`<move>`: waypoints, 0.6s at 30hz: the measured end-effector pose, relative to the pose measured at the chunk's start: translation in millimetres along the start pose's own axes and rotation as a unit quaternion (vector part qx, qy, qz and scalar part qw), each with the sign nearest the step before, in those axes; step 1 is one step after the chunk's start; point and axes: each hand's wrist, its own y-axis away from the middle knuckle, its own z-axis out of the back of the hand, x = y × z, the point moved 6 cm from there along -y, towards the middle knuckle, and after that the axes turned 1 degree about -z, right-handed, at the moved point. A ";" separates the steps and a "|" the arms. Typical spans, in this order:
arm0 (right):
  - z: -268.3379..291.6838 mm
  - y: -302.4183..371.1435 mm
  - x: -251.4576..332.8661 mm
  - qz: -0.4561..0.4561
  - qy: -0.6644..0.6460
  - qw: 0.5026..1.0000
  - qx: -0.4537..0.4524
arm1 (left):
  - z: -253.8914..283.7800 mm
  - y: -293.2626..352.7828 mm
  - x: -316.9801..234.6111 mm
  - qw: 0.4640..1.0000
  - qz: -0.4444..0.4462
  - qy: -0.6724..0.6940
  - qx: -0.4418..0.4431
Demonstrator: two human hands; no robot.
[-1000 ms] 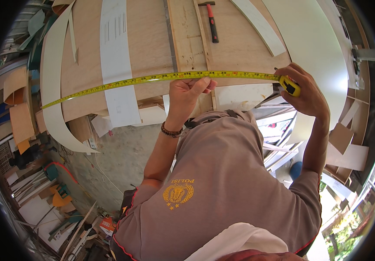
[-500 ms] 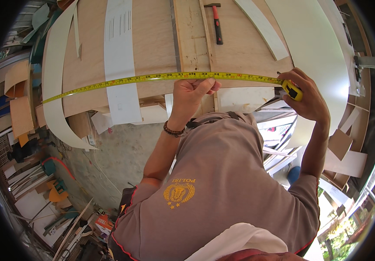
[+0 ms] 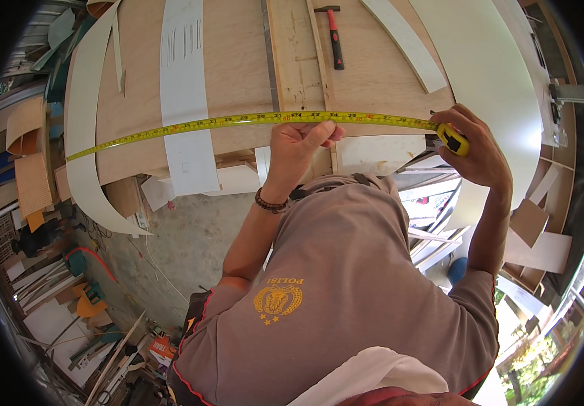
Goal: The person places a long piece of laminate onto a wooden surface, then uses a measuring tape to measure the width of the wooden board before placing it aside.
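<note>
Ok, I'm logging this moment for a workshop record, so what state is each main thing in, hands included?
Tape blade: pulled out, stretching leftward.
Left hand: thumb and fingers closed at the blade.
Right hand: closed around the tape case.
Hammer: lying on the wooden surface, unheld.
White strip with dark lines: laid across, near end past the edge.
Bracelet: worn on the left wrist.

Left hand (image 3: 296, 145): pinching, reached forward | Right hand (image 3: 478, 152): curled tight, out wide
</note>
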 end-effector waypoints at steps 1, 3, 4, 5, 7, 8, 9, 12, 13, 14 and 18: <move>-0.7 -0.1 -0.3 0.003 -0.001 1.000 -0.002 | -0.1 0.0 2.2 1.000 0.003 0.000 0.001; -3.3 -1.6 -1.4 0.001 0.003 1.000 0.005 | 0.0 -0.1 7.0 1.000 0.010 0.000 0.003; -4.6 -2.7 -1.7 0.000 0.005 1.000 0.009 | -0.5 0.0 7.0 1.000 0.010 -0.004 -0.001; -5.1 -3.6 -1.7 -0.003 0.005 1.000 0.010 | -1.2 0.6 6.7 1.000 0.010 -0.007 -0.004; -5.3 -3.7 -0.3 -0.009 0.005 1.000 0.012 | -1.9 1.4 6.4 1.000 0.009 -0.013 -0.006; -5.4 -3.7 0.3 -0.011 0.006 1.000 0.014 | -1.8 1.6 6.5 1.000 0.008 -0.015 -0.006; -5.3 -4.0 1.1 -0.013 0.006 1.000 0.015 | -1.4 1.7 6.1 1.000 0.008 -0.017 -0.006; -6.0 -4.2 1.8 -0.018 0.005 1.000 0.018 | 0.2 2.2 6.1 1.000 0.012 -0.019 -0.006; -6.3 -4.2 1.8 -0.020 0.005 1.000 0.019 | 0.4 2.5 5.8 1.000 0.010 -0.021 -0.003; -6.6 -4.0 1.8 -0.019 0.004 1.000 0.019 | 0.6 2.7 5.5 1.000 0.008 -0.023 -0.001; -7.9 -4.3 0.3 -0.011 0.006 1.000 0.018 | 1.3 3.2 5.1 1.000 0.006 -0.027 0.002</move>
